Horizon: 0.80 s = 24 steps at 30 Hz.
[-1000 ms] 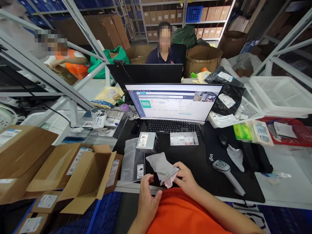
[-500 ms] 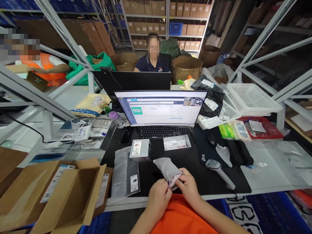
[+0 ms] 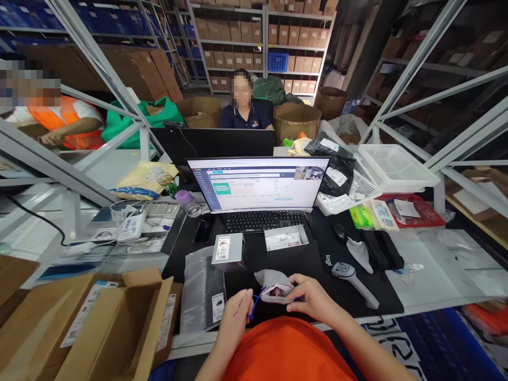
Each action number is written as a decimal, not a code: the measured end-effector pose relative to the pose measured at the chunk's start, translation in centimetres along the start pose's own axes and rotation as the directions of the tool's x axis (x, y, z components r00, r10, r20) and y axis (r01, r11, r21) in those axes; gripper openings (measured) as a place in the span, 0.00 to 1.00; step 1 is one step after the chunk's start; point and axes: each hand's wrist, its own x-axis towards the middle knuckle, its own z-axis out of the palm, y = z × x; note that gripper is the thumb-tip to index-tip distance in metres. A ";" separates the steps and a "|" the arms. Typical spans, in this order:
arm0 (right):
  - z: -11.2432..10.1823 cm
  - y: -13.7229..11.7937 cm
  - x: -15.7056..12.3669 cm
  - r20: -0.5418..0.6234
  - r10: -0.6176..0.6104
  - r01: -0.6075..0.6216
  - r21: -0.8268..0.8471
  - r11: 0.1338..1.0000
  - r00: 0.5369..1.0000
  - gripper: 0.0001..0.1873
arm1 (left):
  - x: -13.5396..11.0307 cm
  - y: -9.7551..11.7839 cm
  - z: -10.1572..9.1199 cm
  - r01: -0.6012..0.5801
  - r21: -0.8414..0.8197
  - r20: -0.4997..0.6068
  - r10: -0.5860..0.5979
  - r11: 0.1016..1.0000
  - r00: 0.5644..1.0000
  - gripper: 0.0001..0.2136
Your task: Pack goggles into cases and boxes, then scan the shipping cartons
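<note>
A grey drawstring pouch (image 3: 272,277) lies low over the black desk mat with its mouth facing me; something pinkish shows inside, too dim to name. My right hand (image 3: 311,297) pinches the right edge of that mouth. On the other side, my left hand (image 3: 237,311) is closed on the pouch's blue drawstring (image 3: 256,301), which runs taut to the left corner. Beyond the pouch stand a silver box (image 3: 230,251) with a label and an open shallow box (image 3: 286,238) with printed papers inside. A frosted plastic bag (image 3: 197,288) lies left of my left hand.
A barcode scanner (image 3: 356,283), a mouse (image 3: 339,231) and a grey cloth piece (image 3: 360,254) lie to the right. Keyboard (image 3: 264,221) and monitor (image 3: 260,185) stand ahead. Open cartons (image 3: 115,323) crowd the left. One person sits opposite; another in an orange vest works at far left.
The pouch has turned its mouth toward me and lies lower and flatter. My left hand has moved left, away from the pouch, drawing out the blue cord. The view has tilted slightly.
</note>
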 end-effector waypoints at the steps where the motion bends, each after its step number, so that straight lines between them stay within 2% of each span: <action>1: -0.6 0.2 -0.2 0.025 0.018 -0.019 0.053 0.998 1.000 0.15 | 0.0 0.0 -0.8 0.021 -0.025 0.018 -0.021 0.999 1.000 0.30; 3: -1.8 0.9 -0.9 0.033 0.078 -0.083 0.168 0.982 0.996 0.19 | -0.1 -0.7 -2.5 0.073 -0.085 0.028 -0.071 0.994 0.997 0.30; 5: -2.6 2.2 -1.7 -0.062 0.228 -0.199 0.303 0.932 0.972 0.23 | -0.3 -2.0 -4.1 0.092 -0.132 0.005 -0.092 0.987 0.996 0.30; 6: -2.9 2.9 -2.1 -0.126 0.333 -0.267 0.368 0.890 0.935 0.25 | -0.5 -2.9 -4.7 0.090 -0.136 -0.007 -0.092 0.987 0.996 0.30; 8: -3.1 4.3 -2.8 -0.199 0.525 -0.399 0.451 0.799 0.827 0.28 | -1.0 -4.8 -5.5 0.090 -0.105 0.006 -0.090 0.990 0.996 0.30; 9: -3.0 4.9 -3.1 -0.199 0.590 -0.458 0.458 0.762 0.782 0.29 | -1.2 -5.7 -5.5 0.093 -0.069 0.032 -0.091 0.993 0.995 0.30; 11: -2.6 6.2 -3.6 -0.173 0.655 -0.541 0.431 0.722 0.736 0.28 | -1.3 -7.4 -5.1 0.067 0.037 0.086 -0.070 0.997 0.994 0.30; 13: -2.3 7.5 -4.0 -0.165 0.674 -0.579 0.391 0.715 0.720 0.26 | -0.9 -8.5 -4.2 -0.070 0.164 0.147 0.046 0.984 0.988 0.29; 15: -2.3 8.7 -4.4 -0.179 0.666 -0.590 0.338 0.733 0.725 0.22 | 0.0 -9.0 -3.1 -0.261 0.268 0.205 0.210 0.927 0.956 0.26; 17: -2.8 9.7 -4.6 -0.199 0.647 -0.588 0.285 0.757 0.736 0.17 | 1.4 -9.0 -2.0 -0.374 0.325 0.236 0.309 0.869 0.921 0.20; 20: -3.7 10.2 -4.0 -0.253 0.624 -0.568 0.263 0.780 0.740 0.13 | 3.5 -8.5 0.0 -0.373 0.362 0.217 0.312 0.855 0.925 0.13; 24: -3.2 9.1 -0.4 -0.318 0.596 -0.520 0.295 0.801 0.737 0.24 | 5.5 -7.4 2.5 -0.340 0.283 0.255 0.272 0.897 0.928 0.13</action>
